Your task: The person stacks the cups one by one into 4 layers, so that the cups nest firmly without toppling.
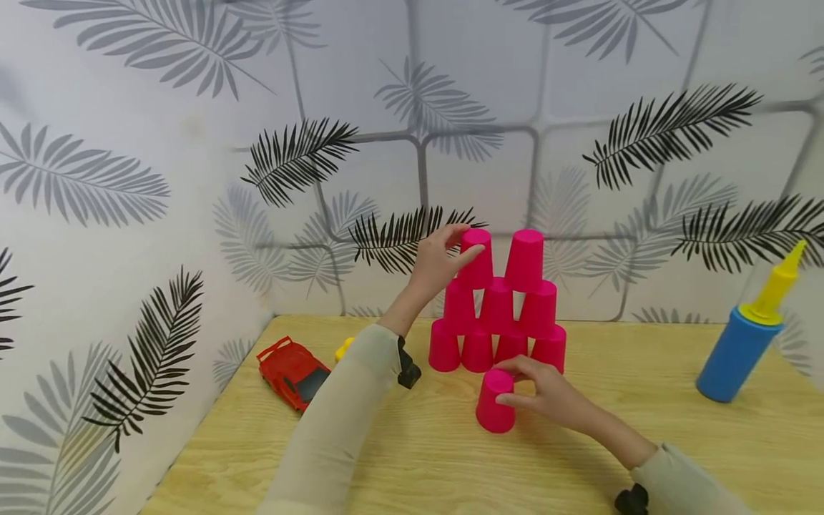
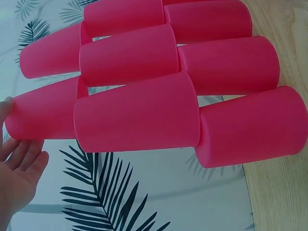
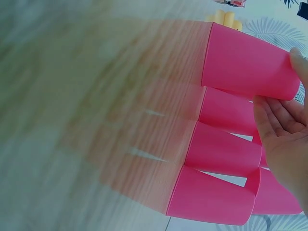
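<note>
Upside-down pink cups stand in a tiered stack, with several in the bottom row [image 1: 444,347], three in the middle row [image 1: 496,307] and two on top. My left hand [image 1: 436,263] holds the top tier's left cup [image 1: 478,268] near its upper end, thumb on one side and fingers on the other. Beside that cup stands the other top cup [image 1: 525,261]. In front of the stack, my right hand [image 1: 547,392] grips a separate upside-down cup [image 1: 494,408] near its closed end. The right wrist view shows this cup's rim [image 3: 208,55] at the tabletop.
A red toy car [image 1: 292,372] sits on the left of the wooden table [image 1: 425,458], with a small yellow object [image 1: 344,348] behind my left forearm. On the right stands a blue pump with a yellow nozzle [image 1: 740,350]. The patterned wall [image 1: 386,172] rises close behind the stack.
</note>
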Demonstrator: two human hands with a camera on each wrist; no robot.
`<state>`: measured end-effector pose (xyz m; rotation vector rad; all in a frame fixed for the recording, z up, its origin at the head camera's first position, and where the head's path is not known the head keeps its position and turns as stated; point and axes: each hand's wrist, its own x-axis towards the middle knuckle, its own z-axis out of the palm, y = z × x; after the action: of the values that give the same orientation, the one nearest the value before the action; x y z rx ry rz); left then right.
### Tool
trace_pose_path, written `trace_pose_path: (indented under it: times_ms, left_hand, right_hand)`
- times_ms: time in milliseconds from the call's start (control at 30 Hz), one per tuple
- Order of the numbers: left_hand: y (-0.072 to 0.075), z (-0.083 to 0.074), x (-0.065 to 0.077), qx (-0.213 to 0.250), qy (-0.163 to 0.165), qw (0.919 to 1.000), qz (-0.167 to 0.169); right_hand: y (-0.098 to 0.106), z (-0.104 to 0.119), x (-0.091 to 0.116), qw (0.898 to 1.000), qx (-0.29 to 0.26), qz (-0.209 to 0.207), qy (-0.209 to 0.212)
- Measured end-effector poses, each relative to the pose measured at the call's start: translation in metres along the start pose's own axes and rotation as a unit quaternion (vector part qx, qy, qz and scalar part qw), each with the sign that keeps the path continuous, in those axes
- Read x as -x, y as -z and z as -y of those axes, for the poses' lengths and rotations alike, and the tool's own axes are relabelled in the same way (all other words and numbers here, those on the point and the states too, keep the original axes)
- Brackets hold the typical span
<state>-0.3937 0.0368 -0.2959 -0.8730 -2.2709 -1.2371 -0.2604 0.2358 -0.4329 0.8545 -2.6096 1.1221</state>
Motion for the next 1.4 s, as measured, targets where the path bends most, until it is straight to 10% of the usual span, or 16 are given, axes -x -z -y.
trace_pose_path:
  times_ms: [633,967,1400]
  left_hand:
    - [0.005,0.012,0.004,0.056,0.074,0.9953,0.027]
    - [0.016,0.05,0.044,0.099,0.116,0.9864,0.06]
    - [0.006,0.099,0.093,0.086,0.127,0.9758,0.156]
  right_hand:
    - [0.003,0.003,0.001,1.0,0.014,-0.002,0.003]
    - [0.025,0.003,0.013,0.993,-0.003,-0.112,0.021]
    - [0.083,0.024,-0.002,0.956,-0.088,-0.263,0.099]
